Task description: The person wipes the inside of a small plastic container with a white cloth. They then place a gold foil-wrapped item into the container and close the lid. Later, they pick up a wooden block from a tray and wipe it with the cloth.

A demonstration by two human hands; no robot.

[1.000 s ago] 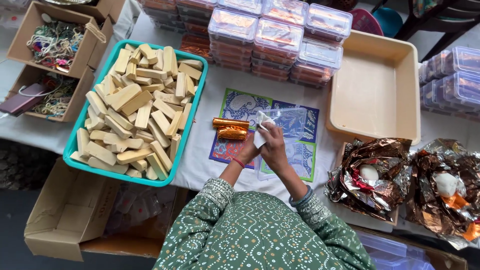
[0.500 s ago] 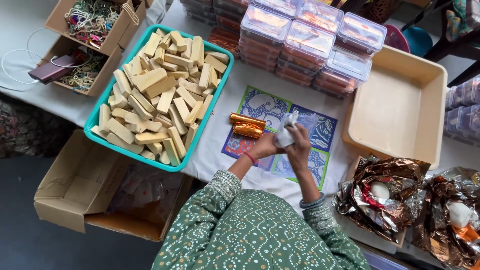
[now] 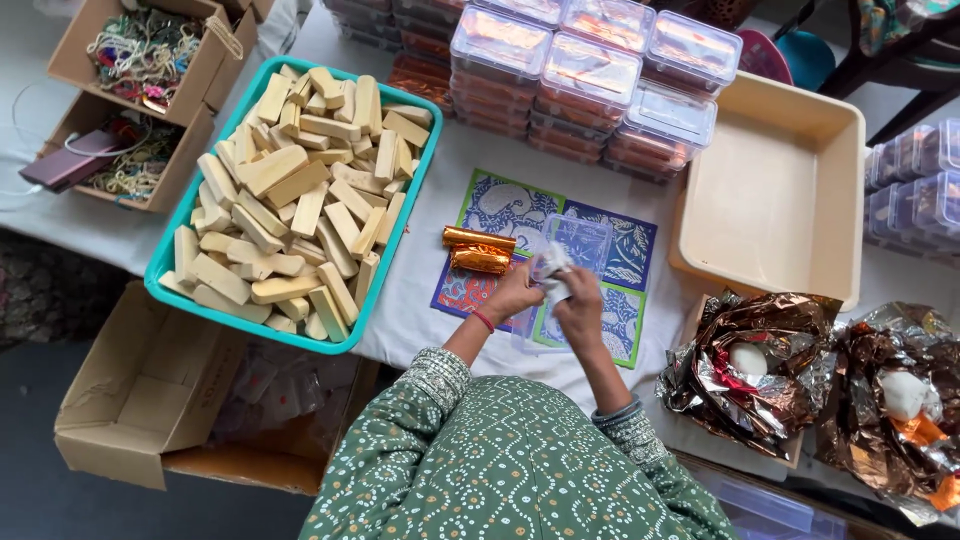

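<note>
Both hands met over the patterned mat (image 3: 600,260) at the middle of the table (image 3: 440,190). The left hand (image 3: 515,292) and right hand (image 3: 580,310) held a small pale piece (image 3: 553,272) between them, the fingers of each curled in and pinching it from opposite sides; whether it was soap, wrap or both could not be told, since the fingers covered most of it. A clear lidless box (image 3: 578,245) lay on the mat just beyond the hands, at twelve o'clock from them. Two gold-foil bars (image 3: 478,250) lay touching each other at ten o'clock from the hands.

The piece looked light and partly soft, likely to crumple or slip if squeezed at one end; a hold across its middle from both sides, as here, seemed the safest. The foil bars looked stiff inside but thin-skinned, so the foil would probably dent or tear under nails.

At nine o'clock stood a teal tray (image 3: 160,270) heaped with tan blocks (image 3: 290,190). At three o'clock lay a beige tub (image 3: 700,240), and at twelve o'clock stacks of lidded boxes (image 3: 590,75). Crumpled foil sheets (image 3: 760,370) sat at four o'clock.
</note>
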